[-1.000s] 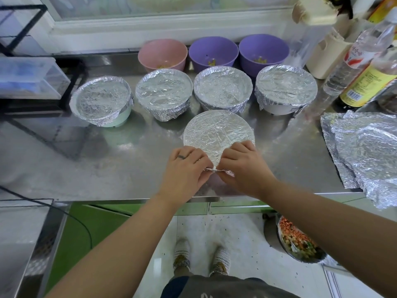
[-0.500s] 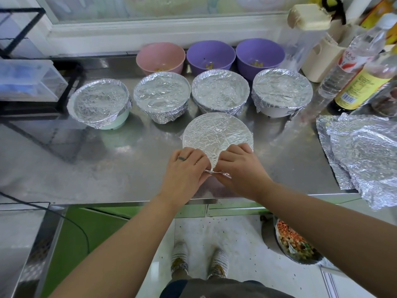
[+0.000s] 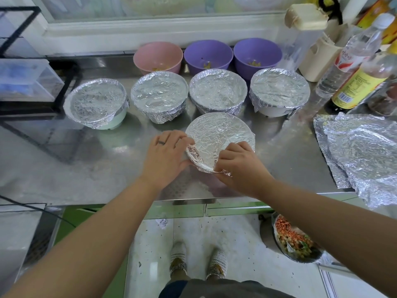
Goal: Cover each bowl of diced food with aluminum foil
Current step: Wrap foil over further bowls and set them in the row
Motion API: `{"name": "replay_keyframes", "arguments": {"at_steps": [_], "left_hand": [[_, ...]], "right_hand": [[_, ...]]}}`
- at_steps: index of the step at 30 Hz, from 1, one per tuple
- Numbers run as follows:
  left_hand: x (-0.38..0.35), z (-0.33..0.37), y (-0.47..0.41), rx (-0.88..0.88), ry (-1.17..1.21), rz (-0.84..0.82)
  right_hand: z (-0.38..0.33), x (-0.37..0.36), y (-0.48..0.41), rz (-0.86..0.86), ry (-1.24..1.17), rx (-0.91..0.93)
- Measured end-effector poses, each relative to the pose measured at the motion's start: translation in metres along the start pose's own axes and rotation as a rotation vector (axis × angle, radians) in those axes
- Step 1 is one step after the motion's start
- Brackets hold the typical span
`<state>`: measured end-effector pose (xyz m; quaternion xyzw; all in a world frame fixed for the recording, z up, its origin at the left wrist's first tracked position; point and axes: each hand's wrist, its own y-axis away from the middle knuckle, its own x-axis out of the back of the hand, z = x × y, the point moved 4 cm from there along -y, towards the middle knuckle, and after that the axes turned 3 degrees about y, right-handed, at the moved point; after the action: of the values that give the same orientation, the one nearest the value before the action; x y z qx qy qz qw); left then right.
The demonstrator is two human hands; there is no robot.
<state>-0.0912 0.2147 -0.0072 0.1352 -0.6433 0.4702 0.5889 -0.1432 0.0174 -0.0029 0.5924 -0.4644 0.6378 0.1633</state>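
Two hands just parted: L hand [image 3: 166, 151] now lies fingers-flat against front bowl [image 3: 223, 134], left of R hand [image 3: 238, 166] fingers pinching the foil [image 3: 202, 163] hem, so crimp's nearly done.

Dark ring [image 3: 161, 143], left hand [image 3: 165, 155]; pale knit shoes [image 3: 178, 254].
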Motion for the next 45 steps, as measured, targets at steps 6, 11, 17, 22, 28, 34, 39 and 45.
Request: {"name": "replay_keyframes", "arguments": {"at_steps": [6, 11, 17, 22, 28, 34, 39, 45], "left_hand": [[-0.001, 0.008, 0.002, -0.04, -0.017, -0.166], [0.004, 0.013, 0.001, 0.012, 0.012, -0.093], [0.015, 0.01, 0.015, 0.1, -0.002, -0.152], [0.006, 0.061, 0.01, -0.077, 0.09, -0.063], [0.0, 0.067, 0.009, -0.089, 0.105, -0.023], [-0.001, 0.069, 0.008, -0.037, 0.103, -0.004], [-0.001, 0.071, 0.006, 0.008, 0.088, -0.023], [0.0, 0.073, 0.002, 0.022, 0.072, -0.108]], "right_hand": [[-0.005, 0.0, 0.0, 0.057, 0.004, -0.04], [-0.007, 0.002, 0.001, 0.056, 0.016, -0.02], [0.008, 0.019, 0.013, -0.047, -0.064, -0.004], [0.025, 0.03, 0.023, -0.183, -0.024, 0.053], [0.022, 0.025, 0.013, -0.164, 0.053, 0.196], [0.019, 0.017, 0.009, -0.115, 0.11, 0.232], [0.017, 0.017, 0.009, -0.077, 0.116, 0.25], [0.016, 0.015, 0.008, -0.103, 0.08, 0.207]]}}
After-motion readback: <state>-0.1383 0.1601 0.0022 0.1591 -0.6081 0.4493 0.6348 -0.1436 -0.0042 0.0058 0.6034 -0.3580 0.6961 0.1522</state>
